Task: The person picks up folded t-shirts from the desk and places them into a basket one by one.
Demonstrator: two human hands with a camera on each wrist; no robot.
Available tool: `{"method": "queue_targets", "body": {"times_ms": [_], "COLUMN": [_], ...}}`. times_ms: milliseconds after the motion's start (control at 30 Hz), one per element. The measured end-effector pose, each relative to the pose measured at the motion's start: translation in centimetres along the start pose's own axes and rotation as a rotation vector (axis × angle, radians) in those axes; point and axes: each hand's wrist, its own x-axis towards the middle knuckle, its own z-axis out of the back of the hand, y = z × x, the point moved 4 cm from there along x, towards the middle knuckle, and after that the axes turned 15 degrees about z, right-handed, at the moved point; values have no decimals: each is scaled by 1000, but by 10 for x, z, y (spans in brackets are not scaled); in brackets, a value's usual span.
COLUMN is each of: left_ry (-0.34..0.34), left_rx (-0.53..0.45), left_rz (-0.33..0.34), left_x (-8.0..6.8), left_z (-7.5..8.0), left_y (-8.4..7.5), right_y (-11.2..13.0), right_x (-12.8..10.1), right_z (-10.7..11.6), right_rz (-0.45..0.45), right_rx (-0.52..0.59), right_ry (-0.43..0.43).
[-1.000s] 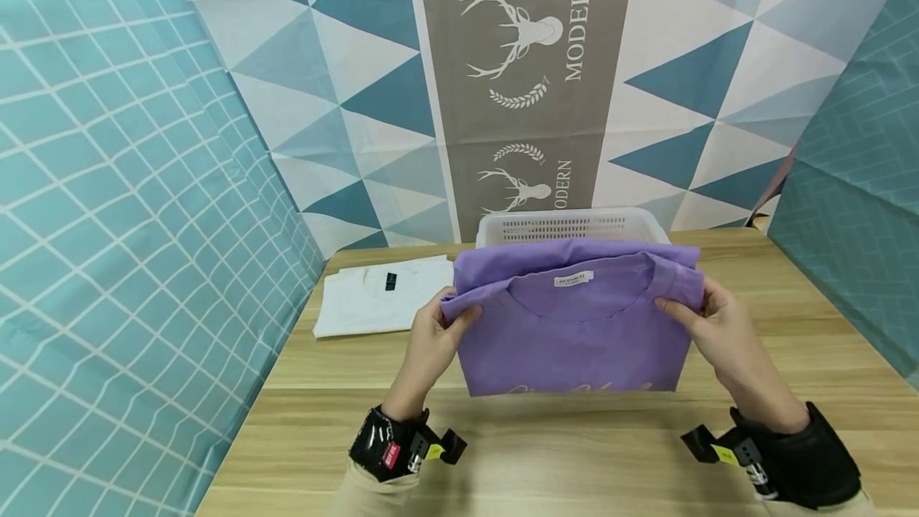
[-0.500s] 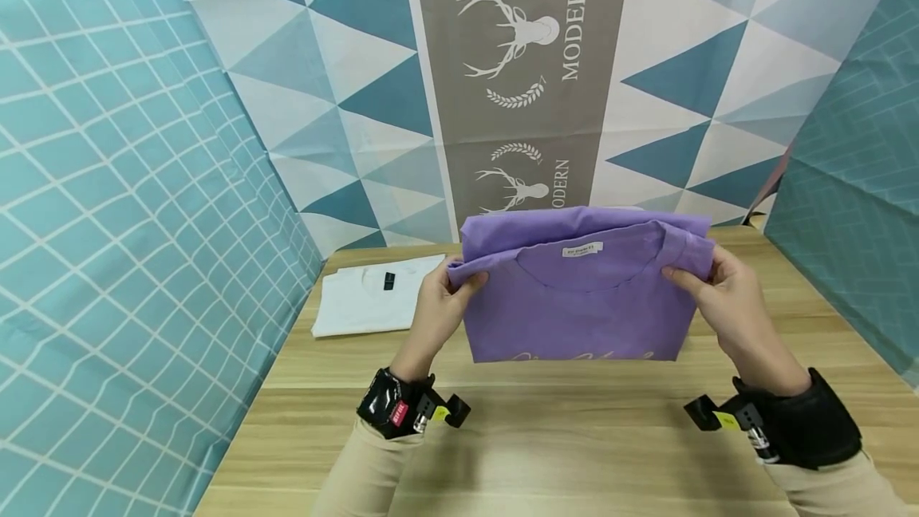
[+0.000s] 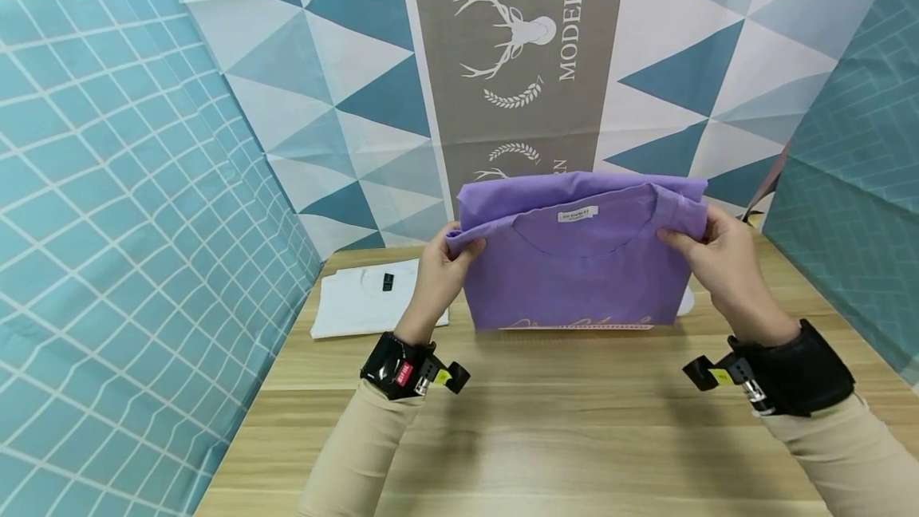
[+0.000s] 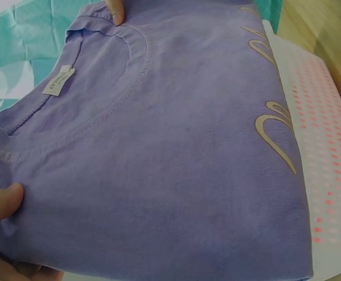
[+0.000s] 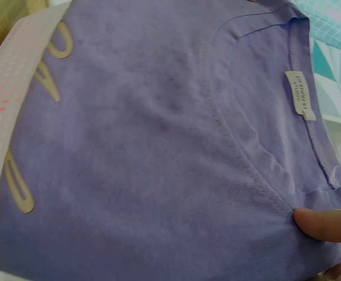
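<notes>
Folded purple T-shirt [image 3: 577, 270] is pinched at its upper corners by left hand [image 3: 439, 278] and right hand [image 3: 721, 262], held above white basket [image 4: 328, 170]; white shirt [image 3: 355, 305] lies on tabletop [image 3: 574, 437].

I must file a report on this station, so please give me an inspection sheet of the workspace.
Surface: wooden table, bare in front.
Job's things: folded purple T-shirt held up over the white basket.
Clutter: folded white shirt at the table's left.
Grippers: left hand and right hand each pinch a shoulder edge.
Cables: nothing seen.
Surroundings: patterned cloth backdrop printed MODERN; teal side panels.
</notes>
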Motion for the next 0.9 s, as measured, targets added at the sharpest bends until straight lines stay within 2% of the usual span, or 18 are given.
{"method": "queue_targets", "body": {"times_ms": [267,533,767,900], "left_ry": [-36,-75,-47,-40], "left_rx": [-10,-39,-90,-45], "left_rz": [-18,-39,35,65], "left_x": [22,45,55,58], "left_z": [-8,-19,-32,-38], "left_y": [-2,5,18,28], "right_y": [-9,-22,-40,-47], "right_x": [19,34,36,34], "right_z": [-7,-17,-28,-33], "right_rz": [-49,-102,-145,-178], "right_rx": [40,-38,-21,-36], "right_ry": [-8,-34,-43,-24]}}
